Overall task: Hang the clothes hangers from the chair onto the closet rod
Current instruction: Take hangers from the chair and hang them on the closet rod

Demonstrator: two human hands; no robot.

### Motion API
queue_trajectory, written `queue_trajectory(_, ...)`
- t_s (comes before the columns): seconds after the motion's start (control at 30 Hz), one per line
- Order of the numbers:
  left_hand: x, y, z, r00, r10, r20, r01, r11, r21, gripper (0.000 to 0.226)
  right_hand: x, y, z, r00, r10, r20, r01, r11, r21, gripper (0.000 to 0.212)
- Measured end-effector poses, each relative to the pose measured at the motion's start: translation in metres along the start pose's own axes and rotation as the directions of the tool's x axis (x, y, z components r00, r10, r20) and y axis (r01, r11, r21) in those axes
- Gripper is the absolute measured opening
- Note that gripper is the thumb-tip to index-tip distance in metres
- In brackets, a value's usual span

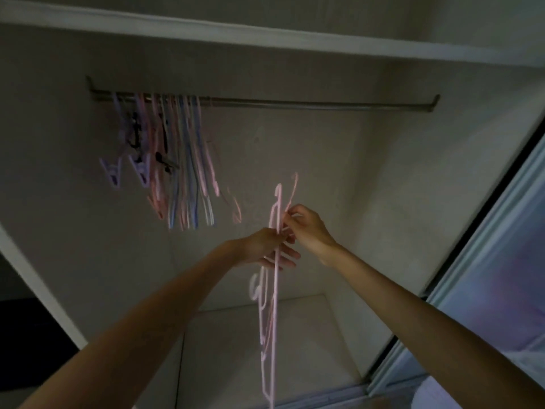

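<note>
Inside a dim closet, a metal rod (309, 103) runs across the back wall. Several pink, blue and purple hangers (180, 160) hang bunched at its left end, and one pink hanger (233, 205) at the bunch's right side looks blurred and tilted. Below the rod's middle, my left hand (267, 246) grips a bundle of pink hangers (271, 308) that dangles downward. My right hand (306, 225) pinches the hook end of one hanger at the top of that bundle. Both hands touch the bundle. The chair is out of view.
A white shelf (265, 39) spans the closet above the rod. The closet floor (250, 349) lies below the hands. A sliding door frame (472, 261) stands at the right, and a white side panel (35, 287) at the left. The rod's right two thirds carry nothing.
</note>
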State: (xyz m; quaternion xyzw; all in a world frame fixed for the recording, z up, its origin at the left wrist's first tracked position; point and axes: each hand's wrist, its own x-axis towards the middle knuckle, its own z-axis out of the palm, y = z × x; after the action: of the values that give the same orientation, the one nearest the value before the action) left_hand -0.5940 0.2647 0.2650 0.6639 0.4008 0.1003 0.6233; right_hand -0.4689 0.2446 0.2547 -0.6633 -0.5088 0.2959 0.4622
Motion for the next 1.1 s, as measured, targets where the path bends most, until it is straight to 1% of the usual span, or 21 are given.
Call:
queue_trajectory(0.03, 0.001, -0.001, 0.0, 1.0, 0.016, -0.014, -0.017, 1.0, -0.021, 0.033, 0.001, 0.005, -0.005, 1.0, -0.027, -0.005, 0.027, 1.0, -0.005, 0.021)
queue_trajectory(0.1, 0.006, -0.006, -0.003, 0.997, 0.028, -0.07, -0.036, 0.992, -0.121, 0.03, 0.003, 0.015, -0.018, 0.997, -0.042, -0.06, 0.041, 0.999, -0.028, 0.025)
queue_trajectory(0.17, 0.012, -0.011, -0.004, 0.991, 0.04, -0.127, -0.063, 0.981, -0.183, 0.031, 0.009, 0.026, -0.034, 0.991, -0.006, -0.137, 0.0, 0.999, -0.039, 0.026)
queue_trajectory(0.23, 0.019, -0.014, -0.002, 0.973, 0.079, -0.217, -0.136, 0.956, -0.261, 0.032, 0.019, 0.04, -0.047, 0.974, 0.028, -0.223, -0.034, 0.999, -0.02, 0.027)
queue_trajectory(0.3, 0.028, -0.014, 0.004, 0.94, 0.121, -0.318, -0.232, 0.912, -0.34, 0.032, 0.028, 0.054, -0.058, 0.934, 0.038, -0.354, -0.039, 0.999, 0.005, 0.031)
queue_trajectory(0.33, 0.033, -0.013, 0.008, 0.926, 0.142, -0.349, -0.269, 0.898, -0.348, 0.031, 0.03, 0.058, -0.062, 0.908, 0.046, -0.416, -0.045, 0.999, 0.012, 0.031)
queue_trajectory(0.4, 0.042, -0.012, 0.015, 0.907, 0.189, -0.376, -0.315, 0.898, -0.308, 0.031, 0.029, 0.061, -0.067, 0.845, 0.065, -0.531, -0.098, 0.995, -0.035, 0.021)
queue_trajectory(0.47, 0.048, -0.012, 0.026, 0.898, 0.243, -0.366, -0.342, 0.91, -0.234, 0.029, 0.034, 0.068, -0.073, 0.794, 0.113, -0.598, -0.171, 0.984, -0.041, 0.013)
queue_trajectory(0.53, 0.052, -0.014, 0.035, 0.919, 0.27, -0.288, -0.327, 0.929, -0.173, 0.028, 0.042, 0.076, -0.076, 0.77, 0.194, -0.608, -0.214, 0.976, 0.04, 0.017)
queue_trajectory(0.6, 0.056, -0.017, 0.039, 0.948, 0.238, -0.213, -0.273, 0.949, -0.157, 0.029, 0.051, 0.081, -0.082, 0.755, 0.21, -0.621, -0.183, 0.977, 0.109, 0.022)
queue_trajectory(0.67, 0.059, -0.023, 0.033, 0.97, 0.161, -0.182, -0.191, 0.969, -0.158, 0.029, 0.055, 0.077, -0.089, 0.747, 0.182, -0.639, -0.114, 0.983, 0.147, 0.013)
queue_trajectory(0.73, 0.06, -0.028, 0.024, 0.983, 0.067, -0.17, -0.092, 0.985, -0.145, 0.03, 0.062, 0.072, -0.1, 0.784, 0.116, -0.61, -0.081, 0.993, 0.085, 0.009)
queue_trajectory(0.77, 0.061, -0.03, 0.02, 0.985, 0.024, -0.171, -0.048, 0.989, -0.139, 0.03, 0.066, 0.07, -0.106, 0.825, 0.078, -0.56, -0.072, 0.997, 0.034, 0.011)
queue_trajectory(0.83, 0.062, -0.031, 0.011, 0.984, -0.047, -0.175, 0.022, 0.99, -0.141, 0.031, 0.08, 0.067, -0.11, 0.922, 0.018, -0.387, -0.047, 0.997, -0.065, 0.017)
queue_trajectory(0.87, 0.063, -0.029, 0.005, 0.982, -0.072, -0.177, 0.047, 0.989, -0.143, 0.031, 0.088, 0.063, -0.109, 0.956, -0.018, -0.292, -0.027, 0.989, -0.147, 0.021)
queue_trajectory(0.9, 0.064, -0.026, -0.001, 0.979, -0.092, -0.181, 0.066, 0.987, -0.144, 0.031, 0.095, 0.058, -0.105, 0.975, -0.053, -0.217, -0.001, 0.97, -0.242, 0.023)
queue_trajectory(1.0, 0.067, -0.017, -0.021, 0.961, -0.135, -0.242, 0.1, 0.983, -0.154, 0.031, 0.108, 0.021, -0.085, 0.978, -0.184, -0.101, 0.121, 0.886, -0.447, 0.016)
queue_trajectory(1.07, 0.066, -0.009, -0.035, 0.945, -0.183, -0.272, 0.143, 0.977, -0.16, 0.032, 0.119, -0.014, -0.071, 0.963, -0.263, -0.051, 0.188, 0.799, -0.572, 0.018)
queue_trajectory(1.1, 0.064, -0.006, -0.037, 0.938, -0.223, -0.265, 0.182, 0.969, -0.17, 0.033, 0.122, -0.027, -0.066, 0.955, -0.293, -0.037, 0.207, 0.755, -0.622, 0.02)
